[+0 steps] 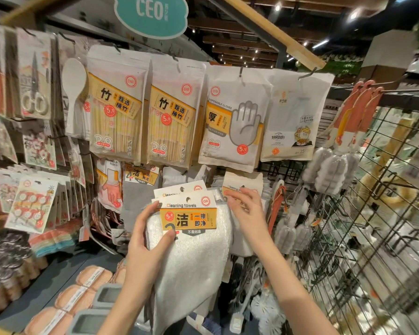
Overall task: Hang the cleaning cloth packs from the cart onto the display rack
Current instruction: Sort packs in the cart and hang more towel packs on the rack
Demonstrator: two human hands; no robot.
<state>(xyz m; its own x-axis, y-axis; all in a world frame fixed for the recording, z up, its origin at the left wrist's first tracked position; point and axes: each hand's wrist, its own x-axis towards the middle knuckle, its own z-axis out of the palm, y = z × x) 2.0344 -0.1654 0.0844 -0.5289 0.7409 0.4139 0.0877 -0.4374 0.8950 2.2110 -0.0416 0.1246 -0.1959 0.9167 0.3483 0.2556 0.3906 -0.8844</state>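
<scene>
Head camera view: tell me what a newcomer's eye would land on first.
Dead centre, the white cleaning towel pack with its orange label, gripped by the left hand while the right hand touches its upper right edge. Above it hangs a row of bright packs: two yellow bamboo chopstick packs and a disposable gloves pack printed with a big hand. At the top, a teal CEO sign.

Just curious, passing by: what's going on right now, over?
Left hand gripping the white cloth packs. Right hand open, fingers on the packs' right edge. Packs not yet hung; glove pack hangs close above.
</scene>
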